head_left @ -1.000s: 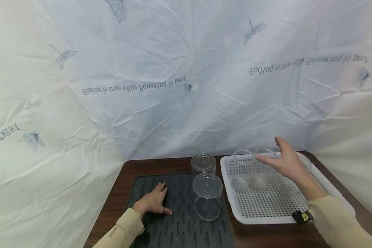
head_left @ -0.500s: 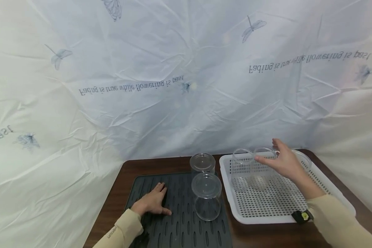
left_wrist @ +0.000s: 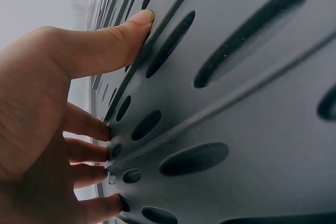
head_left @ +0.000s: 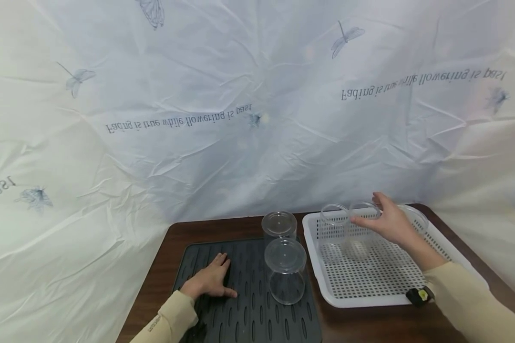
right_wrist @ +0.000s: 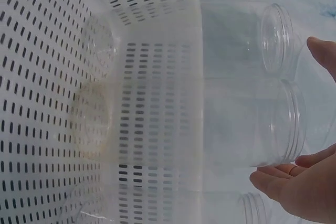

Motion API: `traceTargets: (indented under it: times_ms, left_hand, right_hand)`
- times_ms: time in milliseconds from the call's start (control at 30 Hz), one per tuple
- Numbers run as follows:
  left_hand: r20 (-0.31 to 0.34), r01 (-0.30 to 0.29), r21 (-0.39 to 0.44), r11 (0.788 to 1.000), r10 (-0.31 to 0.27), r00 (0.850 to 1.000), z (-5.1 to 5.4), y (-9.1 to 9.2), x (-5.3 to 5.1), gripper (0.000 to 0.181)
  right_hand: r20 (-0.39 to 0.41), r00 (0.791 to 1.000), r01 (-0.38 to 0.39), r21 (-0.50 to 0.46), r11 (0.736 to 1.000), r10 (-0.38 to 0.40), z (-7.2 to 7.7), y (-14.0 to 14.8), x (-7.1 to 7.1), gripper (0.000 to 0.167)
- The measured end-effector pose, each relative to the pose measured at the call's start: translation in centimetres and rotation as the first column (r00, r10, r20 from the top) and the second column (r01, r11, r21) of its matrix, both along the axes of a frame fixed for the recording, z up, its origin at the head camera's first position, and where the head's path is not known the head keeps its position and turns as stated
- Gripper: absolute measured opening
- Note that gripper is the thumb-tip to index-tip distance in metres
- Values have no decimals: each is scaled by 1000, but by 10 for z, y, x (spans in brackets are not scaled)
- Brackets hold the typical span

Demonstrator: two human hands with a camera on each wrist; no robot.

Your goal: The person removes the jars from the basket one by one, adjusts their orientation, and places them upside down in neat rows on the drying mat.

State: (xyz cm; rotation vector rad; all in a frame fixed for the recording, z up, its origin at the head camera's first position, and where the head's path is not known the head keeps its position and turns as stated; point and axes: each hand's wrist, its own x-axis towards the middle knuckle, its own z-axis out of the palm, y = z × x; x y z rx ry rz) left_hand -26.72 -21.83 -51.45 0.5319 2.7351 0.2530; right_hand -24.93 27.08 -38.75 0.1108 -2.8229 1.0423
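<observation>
Left hand (head_left: pixel 210 280) spread on dark slotted mat (head_left: pixel 250 281). Right hand (head_left: pixel 388 224) spread around ridged-mouth clear cylindrical jar (right_wrist: pixel 241 121), contact unclear. White perforated basket (head_left: pixel 365 302) holds it plus other clear jars (right_wrist: pixel 233 40).

Beyond the far edge of the brown table (head_left: pixel 352 328), whose far corners are rounded, a creased whitish sheet (head_left: pixel 283 162) is hung; it is seen also past the left and right edges. On it are printed bluish dragonflies (head_left: pixel 346 38), a butterfly (head_left: pixel 151 12) and upside-down lettering (head_left: pixel 422 83).
</observation>
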Motion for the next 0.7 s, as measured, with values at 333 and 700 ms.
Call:
traceTargets:
  times_ms: [333, 700]
  left_hand:
    - [-15, 16, -2, 1000, -16, 1000, 1, 2, -3, 105]
    - [5, -2, 16, 1000, 2, 1000, 1, -1, -1, 106]
  right_hand:
    - [23, 1000, 5, 1, 1000, -5, -5, 4, -2, 120]
    - [27, 1000, 7, -15, 1000, -7, -10, 5, 1, 119]
